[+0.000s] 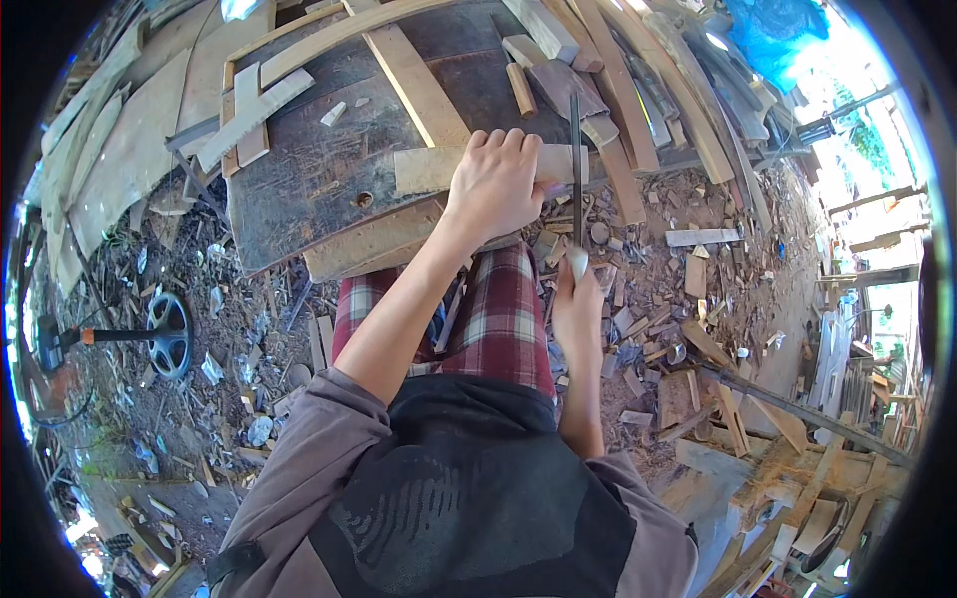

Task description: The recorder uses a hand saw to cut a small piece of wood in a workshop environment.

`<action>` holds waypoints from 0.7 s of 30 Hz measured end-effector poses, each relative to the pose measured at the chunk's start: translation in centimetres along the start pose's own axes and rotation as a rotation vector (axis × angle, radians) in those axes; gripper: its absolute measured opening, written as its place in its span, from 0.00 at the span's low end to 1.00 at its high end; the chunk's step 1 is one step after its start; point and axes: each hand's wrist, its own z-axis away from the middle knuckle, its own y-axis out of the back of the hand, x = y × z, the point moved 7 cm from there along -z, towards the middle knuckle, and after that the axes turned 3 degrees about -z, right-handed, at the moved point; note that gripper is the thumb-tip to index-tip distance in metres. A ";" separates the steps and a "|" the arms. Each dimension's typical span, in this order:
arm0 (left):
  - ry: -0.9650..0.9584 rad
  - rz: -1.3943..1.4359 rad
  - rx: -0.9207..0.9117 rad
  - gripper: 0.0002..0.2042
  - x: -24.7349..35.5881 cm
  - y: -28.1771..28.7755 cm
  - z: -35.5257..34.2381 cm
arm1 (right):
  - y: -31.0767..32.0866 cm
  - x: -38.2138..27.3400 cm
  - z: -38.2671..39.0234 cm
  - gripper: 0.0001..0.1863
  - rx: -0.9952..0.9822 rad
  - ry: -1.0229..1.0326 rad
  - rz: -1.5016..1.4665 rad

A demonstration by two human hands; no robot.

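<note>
Across the near edge of a dark, worn worktable lies a short pale wooden board. My left hand presses down on this board, its fingers curled over the far edge. In my right hand is the pale handle of a handsaw. The saw's thin dark blade, seen almost edge-on, points away from me and crosses the board near its right end. Whether the teeth have cut into the wood cannot be made out. My right fingers are closed round the handle and partly hidden.
Long planks and offcuts are heaped at the far right of the table. A crossed pair of wood strips lies at its left. Wood scraps litter the ground. A spoked wheel stands at left, lumber at lower right.
</note>
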 end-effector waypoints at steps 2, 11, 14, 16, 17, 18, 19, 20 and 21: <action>0.021 0.020 0.017 0.21 0.4 0.4 -0.1 | 1.3 -3.3 -1.9 0.22 -0.033 -0.142 0.125; -0.047 0.047 0.167 0.21 0.1 0.5 0.1 | 0.6 -4.6 -2.3 0.18 0.064 -0.067 0.113; -0.029 0.067 0.116 0.23 0.3 0.7 0.2 | 1.1 -4.7 -1.4 0.16 0.070 -0.021 0.055; -0.034 0.081 0.149 0.23 0.4 0.9 0.3 | 1.3 -5.2 -0.8 0.13 0.100 0.081 -0.003; -0.025 0.097 0.180 0.23 0.3 1.1 0.4 | 1.0 -5.1 -0.5 0.13 0.111 0.080 -0.012; -0.035 0.098 0.178 0.23 0.5 1.3 0.4 | 0.9 -4.8 -0.2 0.12 0.111 0.093 -0.017; -0.020 0.128 0.173 0.23 0.5 1.6 0.4 | 0.8 -4.7 0.1 0.11 0.111 0.106 -0.023; -0.005 0.158 0.167 0.23 0.4 1.8 0.4 | 0.8 -4.6 0.3 0.10 0.139 0.122 -0.062; -0.016 0.160 0.159 0.23 0.5 1.9 0.4 | 0.8 -4.3 0.5 0.10 0.147 0.112 -0.066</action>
